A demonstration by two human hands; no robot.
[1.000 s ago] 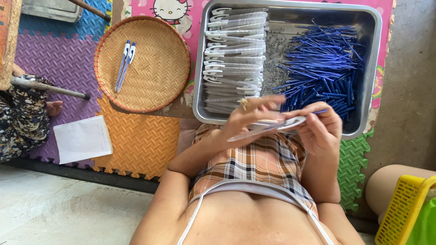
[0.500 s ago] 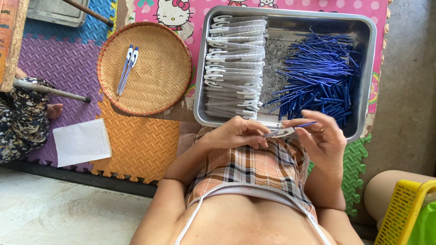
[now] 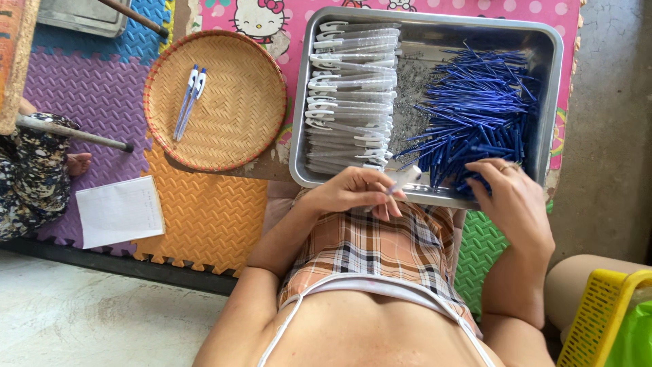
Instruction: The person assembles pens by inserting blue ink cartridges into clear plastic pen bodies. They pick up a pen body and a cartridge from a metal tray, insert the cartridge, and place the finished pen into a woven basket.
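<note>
Her left hand [image 3: 356,194] grips a clear pen barrel [image 3: 401,182], pointing right, while the right hand [image 3: 509,197] reaches, fingers loosely spread, into the blue refills [image 3: 475,109] just beyond, in the tray [image 3: 551,81].

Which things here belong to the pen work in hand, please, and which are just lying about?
In use: left hand holding a clear pen barrel; right hand on blue refills; metal tray; woven basket with finished pens.
Lying about: white paper; yellow crate.
</note>
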